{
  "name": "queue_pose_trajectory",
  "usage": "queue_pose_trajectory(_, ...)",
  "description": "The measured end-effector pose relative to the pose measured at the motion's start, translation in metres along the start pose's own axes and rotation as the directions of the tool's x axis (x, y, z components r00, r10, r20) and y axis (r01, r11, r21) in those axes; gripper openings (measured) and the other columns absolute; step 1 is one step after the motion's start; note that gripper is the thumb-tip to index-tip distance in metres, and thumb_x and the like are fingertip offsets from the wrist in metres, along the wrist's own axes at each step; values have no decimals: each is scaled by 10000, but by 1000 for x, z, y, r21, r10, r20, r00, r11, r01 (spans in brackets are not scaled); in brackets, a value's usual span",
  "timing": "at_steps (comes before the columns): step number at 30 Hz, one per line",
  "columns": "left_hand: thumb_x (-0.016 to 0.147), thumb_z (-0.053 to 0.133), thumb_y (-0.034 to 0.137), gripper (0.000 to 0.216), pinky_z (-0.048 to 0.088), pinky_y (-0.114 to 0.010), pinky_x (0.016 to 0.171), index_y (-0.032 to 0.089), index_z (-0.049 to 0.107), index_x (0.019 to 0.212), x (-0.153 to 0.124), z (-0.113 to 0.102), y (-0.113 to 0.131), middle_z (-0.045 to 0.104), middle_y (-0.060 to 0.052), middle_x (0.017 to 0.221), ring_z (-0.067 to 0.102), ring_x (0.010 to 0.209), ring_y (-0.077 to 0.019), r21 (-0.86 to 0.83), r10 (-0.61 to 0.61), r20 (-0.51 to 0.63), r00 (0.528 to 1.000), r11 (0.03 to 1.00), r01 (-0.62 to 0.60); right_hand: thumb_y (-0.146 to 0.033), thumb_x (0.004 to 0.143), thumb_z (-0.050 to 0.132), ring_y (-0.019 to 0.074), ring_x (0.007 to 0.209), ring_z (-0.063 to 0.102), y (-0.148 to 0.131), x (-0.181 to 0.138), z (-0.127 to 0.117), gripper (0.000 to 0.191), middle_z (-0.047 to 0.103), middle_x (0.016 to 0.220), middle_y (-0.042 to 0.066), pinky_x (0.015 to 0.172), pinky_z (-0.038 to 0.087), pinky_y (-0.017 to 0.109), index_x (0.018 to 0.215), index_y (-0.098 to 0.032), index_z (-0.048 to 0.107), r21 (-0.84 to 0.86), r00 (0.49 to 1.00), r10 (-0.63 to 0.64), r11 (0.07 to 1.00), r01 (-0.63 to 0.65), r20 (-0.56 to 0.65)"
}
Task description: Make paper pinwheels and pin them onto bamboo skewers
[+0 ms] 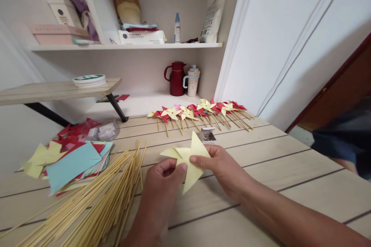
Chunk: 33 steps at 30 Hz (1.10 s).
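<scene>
Yellow paper pinwheel (186, 154), pinched by left hand (164, 181) on its left side, right hand (218, 162) on its right. Wooden sticks (124, 185) left of both. Small open box (209, 142) just beyond right hand; stick-mounted pinwheels (188, 114) past that; red jug (177, 79) behind.

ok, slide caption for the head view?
Left hand and right hand hold a yellow paper pinwheel over a dark-lined table, loose sticks at left, more pinwheels behind.

Fingers of the right hand (217, 160) are partly hidden behind the yellow paper pinwheel (189, 161), the bamboo sticks (114, 197) are cropped by the lower edge, and the dark-clothed person (346, 135) is blurred.
</scene>
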<state>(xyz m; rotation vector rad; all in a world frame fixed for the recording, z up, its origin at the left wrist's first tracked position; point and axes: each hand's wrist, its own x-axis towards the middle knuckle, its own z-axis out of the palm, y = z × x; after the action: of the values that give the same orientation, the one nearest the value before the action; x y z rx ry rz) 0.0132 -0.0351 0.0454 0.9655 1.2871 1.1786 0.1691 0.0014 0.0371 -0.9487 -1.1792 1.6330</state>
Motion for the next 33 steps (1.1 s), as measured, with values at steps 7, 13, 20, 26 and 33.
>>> queue_pose_trajectory(7,705,779,379,326,486,-322,801,163,768,949,-1,2,-1,742,-82,841,646,763,-195,-248,-25,151,988,967,63,-379,681,808,139,625,584,-2,1,0,299,698,706,57,627,441,276,782,-109,728,10,999,-19,1000,19,-30)
queue_pose_trajectory(13,688,799,375,294,487,-312,778,156,758,881,0,2,-3,736,-75,817,638,754,-184,-268,-25,83,996,962,46,-375,657,822,131,627,579,-2,0,3,300,704,726,56,634,450,272,774,-111,740,29,999,-18,999,19,-26)
queue_pose_trajectory(20,652,811,391,287,488,-298,698,164,750,817,1,1,-3,717,-54,748,624,688,-179,-184,-22,4,1000,983,22,-353,662,817,126,625,569,2,-1,5,283,696,717,50,621,444,262,775,-104,743,56,1000,-13,998,15,-25)
queue_pose_trajectory(26,649,800,413,274,468,-277,652,170,744,762,1,-1,-3,710,-38,717,615,669,-175,-54,-17,-43,999,998,15,-371,655,820,134,634,560,2,-2,6,305,693,728,58,623,443,271,772,-103,734,62,1000,4,998,-2,-27)
queue_pose_trajectory(33,636,803,418,296,457,-270,619,160,755,771,1,-4,-1,706,-45,692,632,671,-191,-75,-31,-72,997,997,26,-418,803,720,153,737,596,3,-2,5,299,691,836,40,692,466,274,962,-169,674,5,995,-102,995,102,13)
